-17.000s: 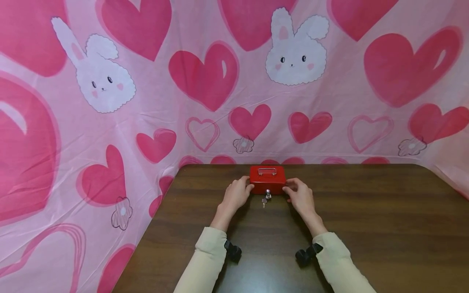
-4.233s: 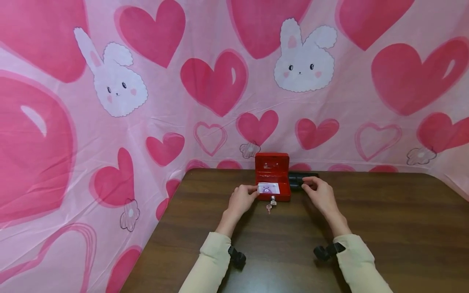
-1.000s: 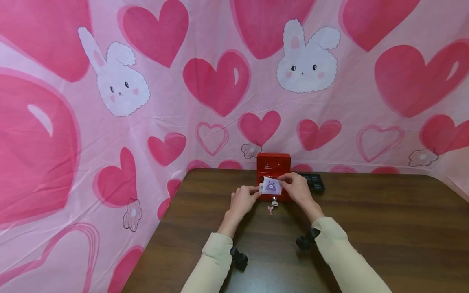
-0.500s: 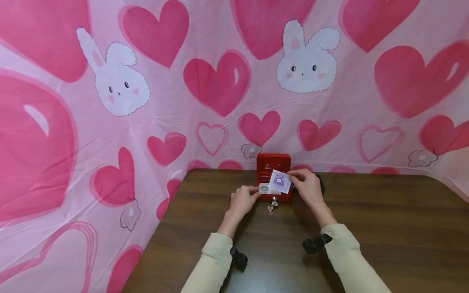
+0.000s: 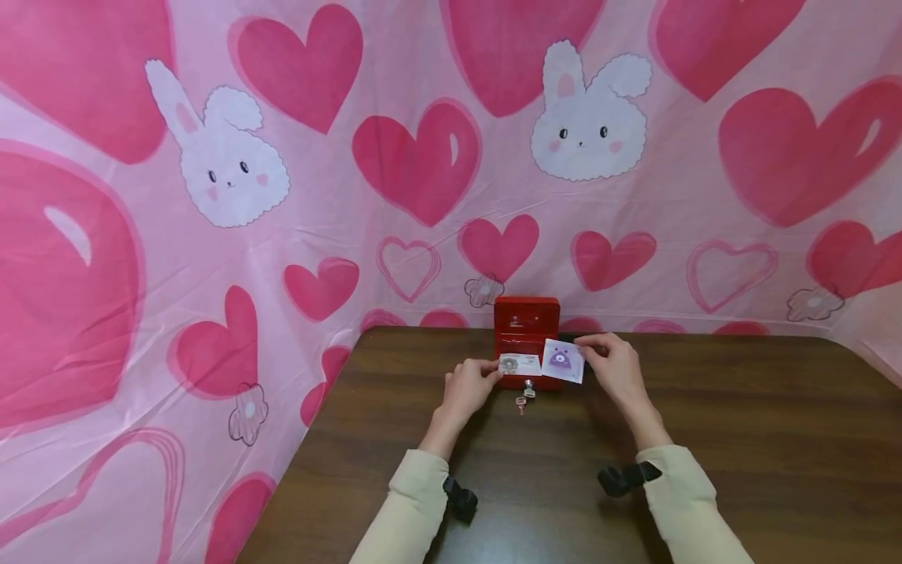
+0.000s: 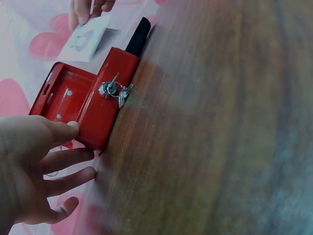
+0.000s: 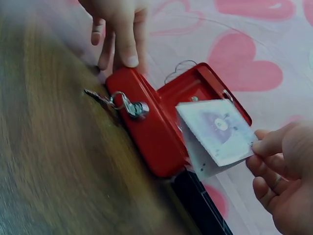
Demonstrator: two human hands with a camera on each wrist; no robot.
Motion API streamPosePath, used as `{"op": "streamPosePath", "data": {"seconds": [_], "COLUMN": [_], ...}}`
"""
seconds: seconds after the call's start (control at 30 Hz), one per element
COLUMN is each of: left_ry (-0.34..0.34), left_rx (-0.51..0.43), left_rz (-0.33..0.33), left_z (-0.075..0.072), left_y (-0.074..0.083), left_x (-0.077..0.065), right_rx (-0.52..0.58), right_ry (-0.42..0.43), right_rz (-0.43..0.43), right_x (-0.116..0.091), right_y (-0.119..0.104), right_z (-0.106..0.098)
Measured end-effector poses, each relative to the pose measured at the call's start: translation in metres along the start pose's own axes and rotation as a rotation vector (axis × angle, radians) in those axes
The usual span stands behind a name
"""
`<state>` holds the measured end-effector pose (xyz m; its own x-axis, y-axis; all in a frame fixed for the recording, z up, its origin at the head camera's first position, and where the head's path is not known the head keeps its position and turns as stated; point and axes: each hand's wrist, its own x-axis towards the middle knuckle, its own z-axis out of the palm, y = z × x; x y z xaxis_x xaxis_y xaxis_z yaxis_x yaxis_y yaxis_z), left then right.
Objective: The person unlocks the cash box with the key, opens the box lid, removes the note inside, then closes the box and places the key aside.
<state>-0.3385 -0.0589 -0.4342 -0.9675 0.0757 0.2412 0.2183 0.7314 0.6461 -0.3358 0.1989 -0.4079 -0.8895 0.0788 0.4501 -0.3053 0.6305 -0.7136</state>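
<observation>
A red cash box (image 5: 524,384) stands at the table's far edge with its lid (image 5: 526,316) raised. My left hand (image 5: 467,388) holds the box's left side, thumb on the rim and index finger against the outer wall. My right hand (image 5: 615,374) pinches a folded paper (image 5: 564,361) with a purple bear print by its right edge. In the right wrist view this folded paper (image 7: 220,132) shows two layers, above the box's right end. A white printed slip (image 5: 521,365) lies in the box. Keys (image 5: 522,405) hang from the lock (image 5: 529,385) in front.
A black tray (image 7: 200,200) sits against the box's right end, mostly hidden in the head view. The brown wooden table (image 5: 761,439) meets a pink cloth backdrop (image 5: 423,274) with hearts and rabbits, close behind the box.
My right hand has drawn the bear-print paper up and to the right, past the box's right side. This uncovers the white slip. The left hand stays at the box.
</observation>
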Motion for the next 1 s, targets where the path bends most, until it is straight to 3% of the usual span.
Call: {"op": "streamPosePath", "data": {"seconds": [0.37, 0.57, 0.73, 1.0], "left_ry": [0.004, 0.007, 0.006, 0.0], "left_rx": [0.014, 0.01, 0.014, 0.007], "left_rz": [0.0, -0.002, -0.001, -0.005], "left_z": [0.002, 0.002, 0.002, 0.002], "left_y": [-0.001, -0.001, -0.001, 0.0], "left_x": [-0.001, -0.002, -0.001, 0.001], "right_rx": [-0.048, -0.056, -0.092, -0.118], "right_ry": [-0.057, -0.139, -0.192, -0.191], "right_rz": [0.036, 0.085, 0.054, 0.009], "right_x": [-0.003, -0.003, -0.003, -0.002], "right_y": [0.01, 0.015, 0.021, 0.027], "right_z": [-0.02, -0.027, -0.028, -0.026]}}
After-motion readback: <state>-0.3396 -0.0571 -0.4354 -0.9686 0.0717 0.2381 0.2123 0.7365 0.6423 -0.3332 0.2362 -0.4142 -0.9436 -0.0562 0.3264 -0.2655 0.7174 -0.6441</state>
